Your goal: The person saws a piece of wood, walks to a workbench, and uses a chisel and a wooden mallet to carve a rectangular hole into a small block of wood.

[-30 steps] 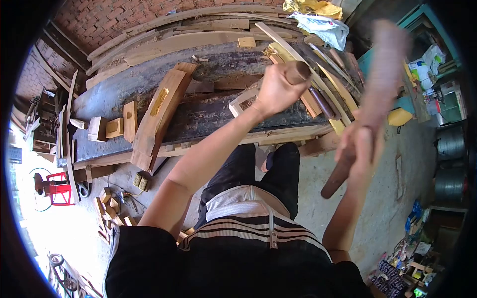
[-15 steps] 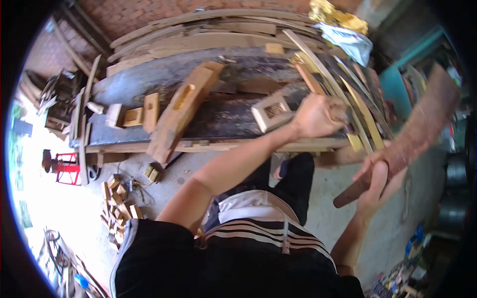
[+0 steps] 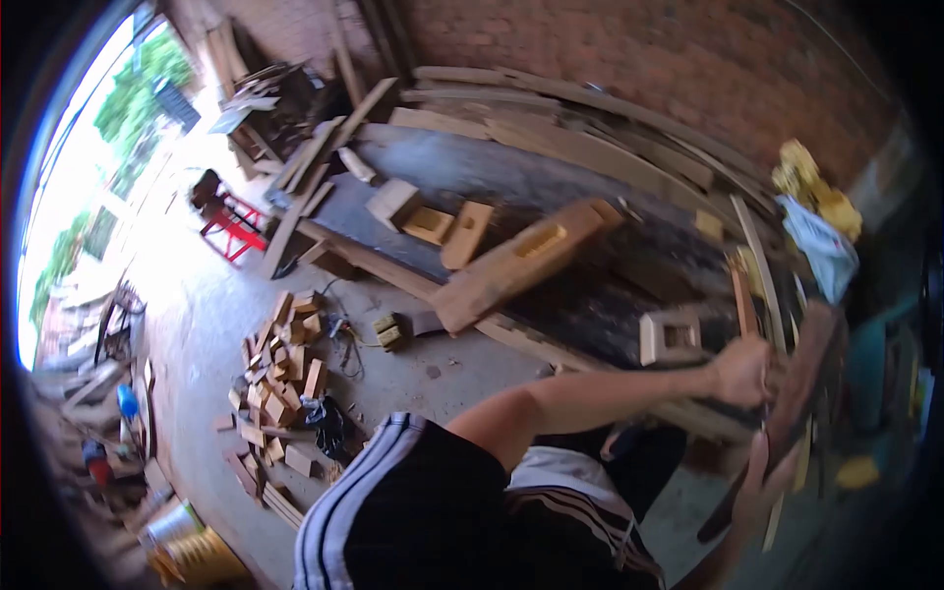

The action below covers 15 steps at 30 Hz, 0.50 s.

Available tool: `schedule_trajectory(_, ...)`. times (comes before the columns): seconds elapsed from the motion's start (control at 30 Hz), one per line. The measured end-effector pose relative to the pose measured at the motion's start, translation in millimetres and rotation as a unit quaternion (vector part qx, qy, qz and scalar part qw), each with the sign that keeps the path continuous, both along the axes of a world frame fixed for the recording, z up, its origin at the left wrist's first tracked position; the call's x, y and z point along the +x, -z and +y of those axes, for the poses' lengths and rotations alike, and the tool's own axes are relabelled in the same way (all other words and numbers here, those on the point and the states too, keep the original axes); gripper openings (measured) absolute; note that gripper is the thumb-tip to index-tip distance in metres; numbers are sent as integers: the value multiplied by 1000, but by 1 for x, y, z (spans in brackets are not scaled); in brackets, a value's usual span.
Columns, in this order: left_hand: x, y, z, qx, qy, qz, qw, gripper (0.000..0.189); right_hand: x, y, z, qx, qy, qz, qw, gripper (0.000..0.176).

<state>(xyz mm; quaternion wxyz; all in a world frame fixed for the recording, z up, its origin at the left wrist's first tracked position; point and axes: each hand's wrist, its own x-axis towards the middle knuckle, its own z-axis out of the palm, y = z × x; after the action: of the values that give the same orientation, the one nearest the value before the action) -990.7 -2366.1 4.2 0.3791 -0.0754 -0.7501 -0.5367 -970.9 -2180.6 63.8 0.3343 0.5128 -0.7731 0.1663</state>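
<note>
My left hand (image 3: pixel 742 372) is closed in a fist beside the middle of a long, brown, curved wooden piece (image 3: pixel 804 379); what it holds is hidden. Lower on that piece, my right hand (image 3: pixel 759 482) grips it, holding it steeply tilted. Left of my left hand, a pale block with a square recess (image 3: pixel 672 336) lies on the dark workbench (image 3: pixel 383 157). A long slotted wooden beam (image 3: pixel 531 261) lies across the bench, beside a small slotted block (image 3: pixel 467 236).
Wooden strips (image 3: pixel 757 256) lie at the bench's right end, near a white and yellow bag (image 3: pixel 821 241). Boards (image 3: pixel 590 147) line the brick wall. Offcuts (image 3: pixel 285 374) are piled on the floor, and a red stand (image 3: pixel 234 231) is behind them.
The view has swung left, so the bench and both hands appear further right and lower. The curved piece stands more upright, and my left hand is closer to it.
</note>
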Motion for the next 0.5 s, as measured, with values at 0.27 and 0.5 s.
schedule_trajectory(0.27,0,-28,-41,201,-17,15,979,12,2,38,17,-164,118,-566,799,66)
schedule_trajectory(0.5,7,-29,-77,222,-87,-77,968,36,14,30,6,-102,63,-475,872,70)
